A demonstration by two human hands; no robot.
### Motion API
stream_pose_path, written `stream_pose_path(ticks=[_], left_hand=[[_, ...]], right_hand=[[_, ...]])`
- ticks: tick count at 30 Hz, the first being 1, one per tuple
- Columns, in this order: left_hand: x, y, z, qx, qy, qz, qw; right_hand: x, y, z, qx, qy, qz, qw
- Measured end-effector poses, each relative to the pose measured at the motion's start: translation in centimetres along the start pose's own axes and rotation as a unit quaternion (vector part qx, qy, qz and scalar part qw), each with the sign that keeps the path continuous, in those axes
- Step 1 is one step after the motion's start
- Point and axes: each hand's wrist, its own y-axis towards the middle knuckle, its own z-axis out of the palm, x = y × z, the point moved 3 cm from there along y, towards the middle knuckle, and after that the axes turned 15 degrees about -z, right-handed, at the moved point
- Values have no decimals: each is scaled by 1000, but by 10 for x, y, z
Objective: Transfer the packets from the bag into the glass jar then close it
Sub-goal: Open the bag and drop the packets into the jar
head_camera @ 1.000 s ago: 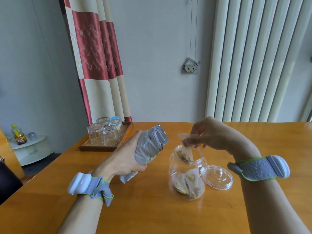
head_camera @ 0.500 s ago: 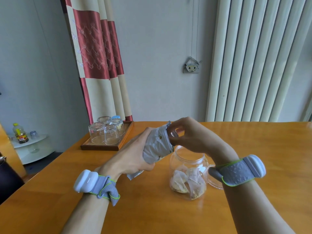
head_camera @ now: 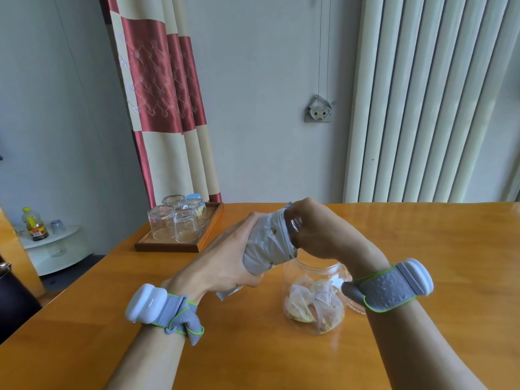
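Item: bag (head_camera: pixel 267 243), silver-grey, crumpled, held tilted above the wooden surface (head_camera: pixel 84 333), its mouth pointing up and right, just above and left of the jar's opening.

Left hand (head_camera: pixel 222 266): grip closed around the lower body of the bag; the bag's bottom corner protrudes beneath the palm. A grey strap with a white module sits on the wrist.

Right hand (head_camera: pixel 318 235): fingers curled into the bag's open mouth. Whether they pinch a packet inside cannot be told, as the fingertips are hidden by the bag's rim. A matching grey strap is worn on this wrist.

Glass jar (head_camera: pixel 315 299): clear, upright on the surface, uncovered, standing directly below the right hand.

Packets (head_camera: pixel 312 302): several pale, translucent sachets with yellowish contents, heaped at the bottom of the jar.

Lid (head_camera: pixel 356 306): clear, lying on the surface just right of the jar, mostly hidden behind the right wrist.

Wooden tray (head_camera: pixel 180 243): at the far left of the surface, carrying several upturned drinking glasses (head_camera: pixel 180 223).

Background: red-and-cream curtain (head_camera: pixel 166 108); pale vertical blinds (head_camera: pixel 427 99); a low white shelf (head_camera: pixel 53 243) with a bottle (head_camera: pixel 34 224).
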Motion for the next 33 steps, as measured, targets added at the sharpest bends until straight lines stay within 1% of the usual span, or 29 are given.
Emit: stream_pose_path(ticks=[5,8,9,10,13,15,17,20,22,27,29,33], left_hand=[[9,1,-3,1,-10,-17,1000],[20,1,-4,-1,0,-34,999],[23,1,-4,-3,5,-40,999],[27,1,-4,-5,8,-46,999],[32,2,-3,-6,10,-57,998],[31,3,-3,-6,8,-55,998],[29,3,-3,-4,5,-50,999],[22,3,-2,0,7,-38,999],[17,2,-1,2,2,-25,1000],[3,2,1,3,12,-2,1000],[0,2,2,2,17,4,1000],[0,2,1,0,21,8,1000]], right_hand=[[-11,-5,-18,-69,51,13,996],[-20,-11,-33,-141,105,31,984],[-23,-12,-37,-147,109,34,983],[-25,-14,-40,-133,109,37,984],[-32,-22,-40,-34,84,54,994],[-34,-25,-38,9,59,75,995],[-33,-24,-36,11,41,79,996],[-20,-16,-27,-4,47,47,998],[-11,-9,-16,0,50,38,998],[-3,-1,5,33,21,41,998],[-7,1,9,28,3,54,998],[-9,2,12,14,-6,52,999]])
